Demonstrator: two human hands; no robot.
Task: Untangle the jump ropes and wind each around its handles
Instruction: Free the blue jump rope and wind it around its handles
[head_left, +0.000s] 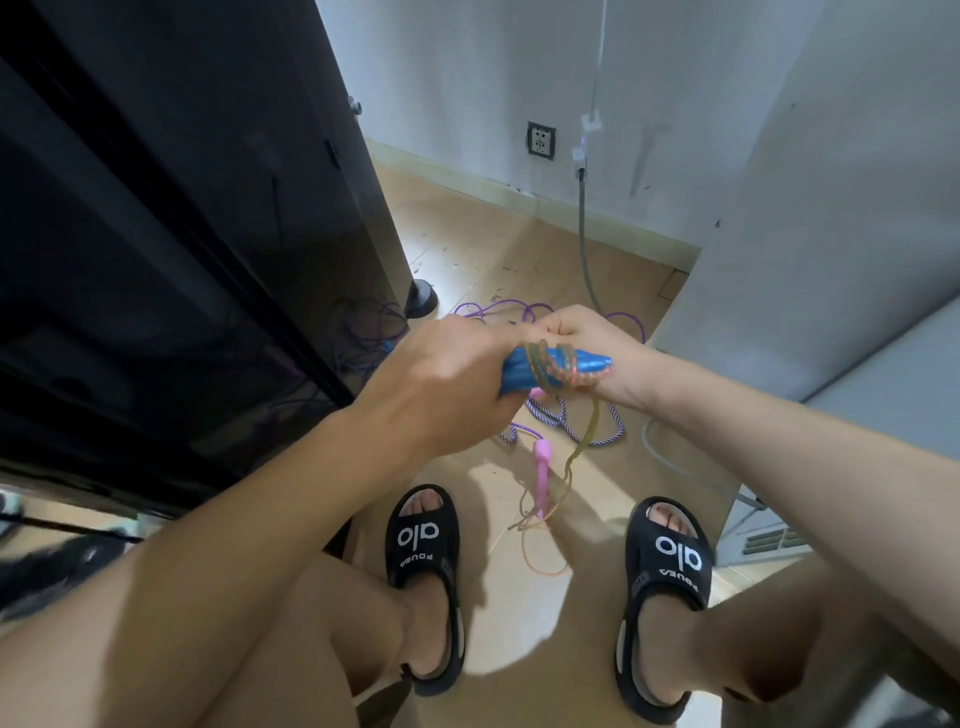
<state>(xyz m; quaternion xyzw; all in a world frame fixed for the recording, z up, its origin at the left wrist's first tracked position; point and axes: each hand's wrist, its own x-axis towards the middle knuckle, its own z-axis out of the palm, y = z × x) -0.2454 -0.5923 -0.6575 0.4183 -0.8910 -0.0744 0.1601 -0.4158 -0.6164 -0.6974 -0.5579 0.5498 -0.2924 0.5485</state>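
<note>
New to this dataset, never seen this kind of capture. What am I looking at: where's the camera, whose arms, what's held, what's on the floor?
There is no machine here. It is one picture from a wide-angle camera on a person's head, looking down past their arms to their knees and black sandals.

The left hand has its grip around a pair of blue handles held together. An orange-brown rope is already wound round them in several turns, and its loose end hangs down to the wooden floor. The right hand sits behind the handles, fingers curled at the windings; whether it actually pinches the rope is hidden.

On the floor lies a second, purple rope in loose loops with a pink handle, not yet wound.
</note>
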